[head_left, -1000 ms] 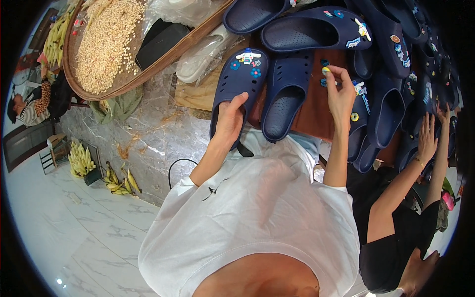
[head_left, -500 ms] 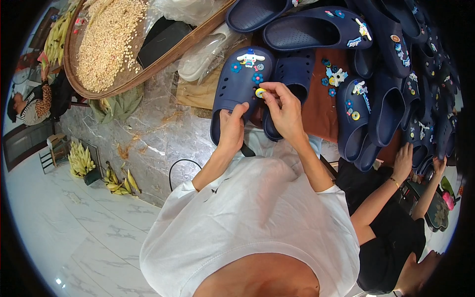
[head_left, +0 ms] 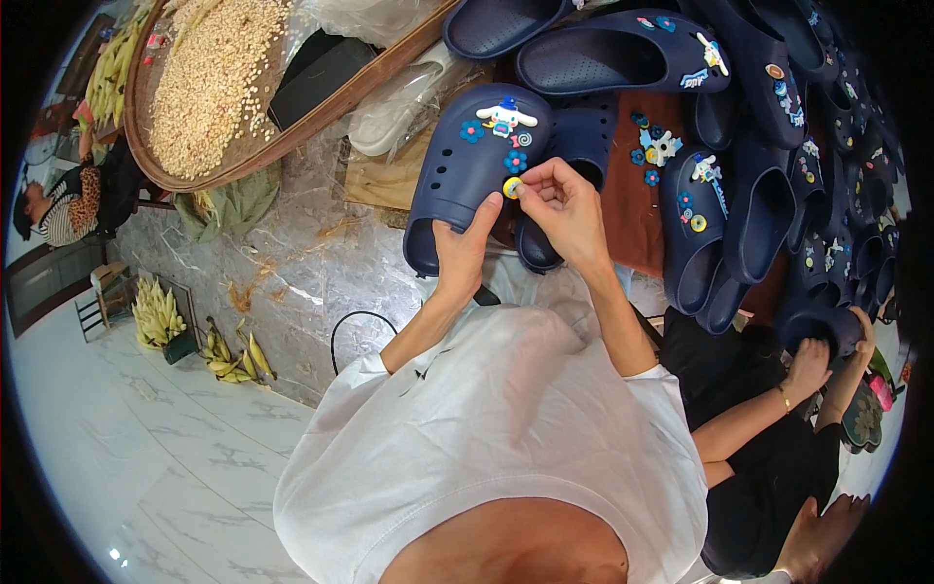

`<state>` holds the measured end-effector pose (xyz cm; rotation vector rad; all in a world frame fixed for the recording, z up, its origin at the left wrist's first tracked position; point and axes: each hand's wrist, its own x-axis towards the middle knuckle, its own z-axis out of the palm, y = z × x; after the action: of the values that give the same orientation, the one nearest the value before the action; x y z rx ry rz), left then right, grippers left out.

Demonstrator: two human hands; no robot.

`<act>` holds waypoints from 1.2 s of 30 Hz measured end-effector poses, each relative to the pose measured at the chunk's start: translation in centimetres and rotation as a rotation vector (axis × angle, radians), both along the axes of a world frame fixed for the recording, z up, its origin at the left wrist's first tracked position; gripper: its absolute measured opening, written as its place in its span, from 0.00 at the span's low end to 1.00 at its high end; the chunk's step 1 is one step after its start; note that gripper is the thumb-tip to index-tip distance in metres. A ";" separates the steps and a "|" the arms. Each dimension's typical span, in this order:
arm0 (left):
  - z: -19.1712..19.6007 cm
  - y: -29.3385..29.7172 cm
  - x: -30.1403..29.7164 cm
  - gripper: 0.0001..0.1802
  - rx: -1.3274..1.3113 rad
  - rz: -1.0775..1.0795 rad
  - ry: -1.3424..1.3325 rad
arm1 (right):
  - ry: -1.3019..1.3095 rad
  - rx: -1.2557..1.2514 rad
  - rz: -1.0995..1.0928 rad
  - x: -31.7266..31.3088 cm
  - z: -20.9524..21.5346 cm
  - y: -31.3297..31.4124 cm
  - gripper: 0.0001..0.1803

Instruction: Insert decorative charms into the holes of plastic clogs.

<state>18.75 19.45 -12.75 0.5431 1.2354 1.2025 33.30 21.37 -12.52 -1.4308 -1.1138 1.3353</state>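
Note:
A navy blue clog [head_left: 452,170] is gripped near its heel end by my left hand [head_left: 465,248], thumb on top and the other fingers hidden beneath. On its toe sit a white long-eared character charm [head_left: 508,118], blue flower charms and a small swirl charm. My right hand [head_left: 567,212] pinches a round yellow-and-white charm [head_left: 512,188] against the clog's right side, close to my left thumb. Whether the charm's stem is in a hole cannot be seen. Another navy clog [head_left: 581,136] without visible charms lies just behind, partly covered by my right hand.
Loose blue and white charms [head_left: 657,151] lie on a brown sheet [head_left: 637,219]. Many decorated navy clogs [head_left: 696,229] crowd the right side, where a co-worker's hands [head_left: 808,370] handle one. A woven tray [head_left: 292,146] of pale kernels stands at the upper left, beside a clear-wrapped white shoe [head_left: 389,112].
The clog in my left hand has tilted, its toe shifting slightly right and its heel left. My right hand still pinches the round charm. The co-worker has brought a clog nearer.

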 end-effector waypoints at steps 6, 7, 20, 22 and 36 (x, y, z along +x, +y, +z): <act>-0.4 -0.5 -0.1 0.24 0.008 -0.042 0.117 | 0.069 -0.145 0.106 1.1 -0.6 0.7 0.03; -0.4 -0.5 -0.1 0.23 0.025 -0.051 0.134 | 0.069 -0.146 0.105 1.2 -0.6 0.8 0.03; -0.6 -0.6 -0.3 0.13 0.191 -0.113 0.294 | 0.382 -0.242 0.077 1.2 -0.6 0.9 0.06; -0.5 -0.5 -0.5 0.21 0.044 -0.130 0.121 | 0.396 -0.178 0.001 0.6 -0.9 0.6 0.07; -0.2 -0.5 0.2 0.25 -0.013 -0.031 -0.108 | 0.026 0.097 -0.140 -1.2 -0.8 -0.8 0.11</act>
<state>18.96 18.98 -12.94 0.4798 1.1388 1.1817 32.06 20.60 -13.35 -1.3904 -1.0275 1.1827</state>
